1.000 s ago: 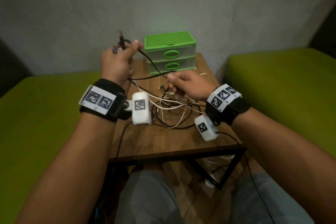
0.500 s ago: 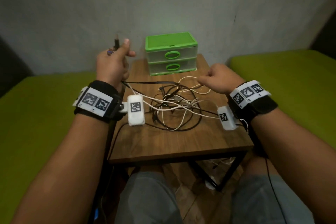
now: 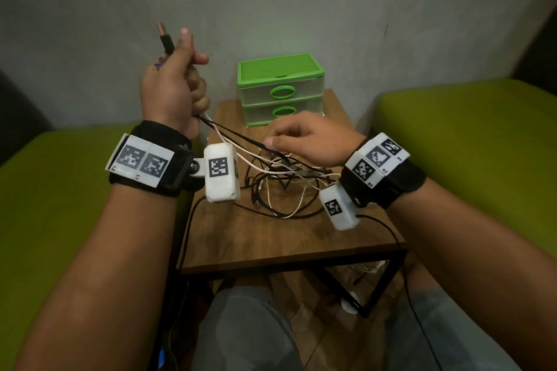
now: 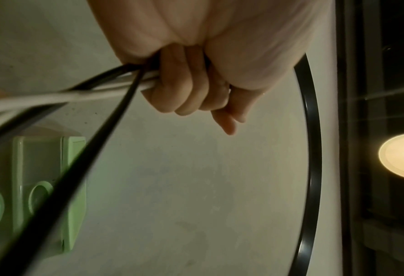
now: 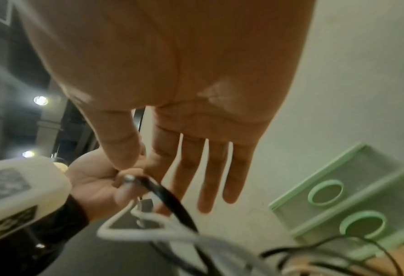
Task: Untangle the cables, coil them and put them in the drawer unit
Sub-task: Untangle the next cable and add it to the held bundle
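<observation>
My left hand [image 3: 171, 90] is raised over the table's left rear corner and grips a bundle of black and white cables [image 4: 116, 104], its fingers [image 4: 189, 84] curled round them. A black USB plug [image 3: 165, 37] sticks up above its thumb. The strands slope down to a tangle of black and white cables [image 3: 283, 187] on the wooden table [image 3: 271, 244]. My right hand [image 3: 289, 141] hovers above the tangle. Its thumb and forefinger pinch the metal-tipped end of a black cable [image 5: 163, 194]; the other fingers are straight. The green drawer unit [image 3: 280, 69] stands at the table's back edge, both drawers closed.
Green cushions flank the table on the left [image 3: 60, 190] and right [image 3: 467, 144]. A grey wall rises close behind the drawer unit. A thin black wire [image 3: 388, 229] runs from my right wrist camera over the table's front right corner. My knees are under the front edge.
My left hand has lifted higher, pulling its strands taut. My right hand came back from the right side to the middle and now pinches a black cable end.
</observation>
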A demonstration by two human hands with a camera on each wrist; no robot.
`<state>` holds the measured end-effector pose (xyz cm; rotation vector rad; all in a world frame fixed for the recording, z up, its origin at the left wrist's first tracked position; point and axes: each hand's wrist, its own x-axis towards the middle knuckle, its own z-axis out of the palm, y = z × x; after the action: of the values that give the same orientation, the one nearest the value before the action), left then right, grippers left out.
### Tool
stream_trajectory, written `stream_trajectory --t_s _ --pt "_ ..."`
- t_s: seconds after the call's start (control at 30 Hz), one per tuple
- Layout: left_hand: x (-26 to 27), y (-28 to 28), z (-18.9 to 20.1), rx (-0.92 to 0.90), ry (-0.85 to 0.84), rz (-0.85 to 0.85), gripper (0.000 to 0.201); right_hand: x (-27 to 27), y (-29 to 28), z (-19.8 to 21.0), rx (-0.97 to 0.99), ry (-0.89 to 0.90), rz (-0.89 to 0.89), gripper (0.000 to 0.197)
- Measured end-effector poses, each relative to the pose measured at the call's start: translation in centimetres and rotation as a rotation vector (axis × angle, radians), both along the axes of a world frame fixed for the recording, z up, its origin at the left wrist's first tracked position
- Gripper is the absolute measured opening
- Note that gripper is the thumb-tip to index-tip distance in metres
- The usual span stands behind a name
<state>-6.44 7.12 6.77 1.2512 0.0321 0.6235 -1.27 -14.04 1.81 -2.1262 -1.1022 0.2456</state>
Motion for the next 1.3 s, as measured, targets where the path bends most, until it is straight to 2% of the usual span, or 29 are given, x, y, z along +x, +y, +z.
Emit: stream_trajectory --t_s 0.07,0.17,0.27,0.4,0.63,0.83,0.97,1.03,1.13,1.23,1.3 --pt "-0.3 0.5 0.2 -0.001 0.002 0.009 0.032 0.0 0.3 -0.2 0.054 0.055 0.041 0.041" --pt "-1.0 1.4 0.3 -0.009 0.015 0.015 0.033 0.4 -0.4 -0.7 0.127 0.034 0.009 0.054" --pt "-1.4 1.7 -0.2 0.028 0.034 0.014 0.034 1.3 -1.4 -1.1 0.176 -0.031 -0.092 0.053" --pt "-1.5 1.8 -0.8 0.055 0.055 0.042 0.034 1.5 -2.6 -0.6 0.120 -0.164 -0.194 0.054" --pt "-1.4 2.3 -0.7 0.077 0.025 0.072 0.033 1.1 -3.6 0.0 0.055 -0.251 -0.238 0.058" --pt "-2.3 4.8 0.4 -0.028 -0.008 0.210 0.038 2.5 -6.1 0.5 0.116 -0.289 -0.482 0.067" --pt "-2.5 4.6 0.4 0.032 -0.011 0.228 0.035 3.0 -6.3 0.8 -0.007 -0.406 -0.588 0.057" --pt "-2.2 4.1 0.2 0.047 -0.008 0.204 0.033 3.2 -6.1 0.9 0.007 -0.397 -0.595 0.064" --pt "-1.6 2.3 -0.7 0.207 0.066 0.078 0.030 3.0 -5.4 0.6 0.123 -0.346 -0.460 0.061" --pt "-1.2 -1.4 -1.6 0.515 0.197 -0.116 0.029 2.3 -3.0 0.9 0.093 -0.367 -0.357 0.059" --pt "-0.9 -3.7 -2.0 0.657 0.269 -0.207 0.050 2.0 -1.4 1.2 0.068 -0.418 -0.357 0.058"
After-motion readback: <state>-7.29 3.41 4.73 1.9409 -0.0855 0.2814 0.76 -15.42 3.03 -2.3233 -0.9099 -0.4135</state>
